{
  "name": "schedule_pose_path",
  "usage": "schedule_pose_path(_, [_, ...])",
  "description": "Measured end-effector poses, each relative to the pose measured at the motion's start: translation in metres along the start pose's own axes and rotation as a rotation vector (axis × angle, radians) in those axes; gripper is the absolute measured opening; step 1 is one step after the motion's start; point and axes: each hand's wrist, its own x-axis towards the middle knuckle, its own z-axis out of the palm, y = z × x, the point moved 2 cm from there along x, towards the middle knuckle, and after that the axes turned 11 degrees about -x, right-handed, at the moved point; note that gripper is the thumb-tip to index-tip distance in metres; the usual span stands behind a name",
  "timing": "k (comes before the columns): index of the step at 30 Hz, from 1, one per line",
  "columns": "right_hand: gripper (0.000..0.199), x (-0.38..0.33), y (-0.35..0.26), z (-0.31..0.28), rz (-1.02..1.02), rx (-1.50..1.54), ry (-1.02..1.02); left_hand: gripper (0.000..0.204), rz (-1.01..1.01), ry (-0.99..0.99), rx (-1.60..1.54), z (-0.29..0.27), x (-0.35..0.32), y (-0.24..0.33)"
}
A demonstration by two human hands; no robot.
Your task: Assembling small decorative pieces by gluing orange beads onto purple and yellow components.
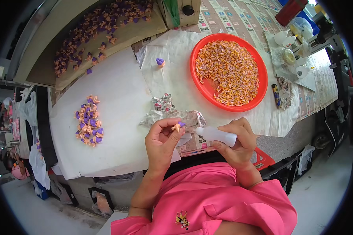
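Over on the left, a loose cluster of purple-and-peach figures (89, 122) lies on the white-covered tabletop (121, 90). Next, the person's left hand (160, 139) has its fingers pinched on one small figure (177, 127), held above the near edge; its purple end points right, its peach end left and slightly down. Facing it, a smooth whitish squeeze bottle (215, 136) runs nearly sideways, nozzle end leftward, just beside the figure. The right hand (240, 144) has its fingers wrapped about the bottle's base end.
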Motion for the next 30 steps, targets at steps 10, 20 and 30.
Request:
schedule_pose_path(10, [0.035, -0.004, -0.009, 0.014, -0.006, -0.016, 0.001, 0.025, 0.000, -0.010, 0.003, -0.016, -0.002, 0.004])
schedule_pose_path(20, [0.035, -0.010, -0.017, 0.031, 0.025, -0.012, -0.050, 0.025, 0.002, -0.029, -0.011, -0.034, -0.004, 0.011])
schedule_pose_path(30, [0.035, -0.002, 0.011, 0.003, -0.018, -0.033, 0.006, 0.025, 0.010, -0.035, 0.014, -0.006, 0.007, -0.012])
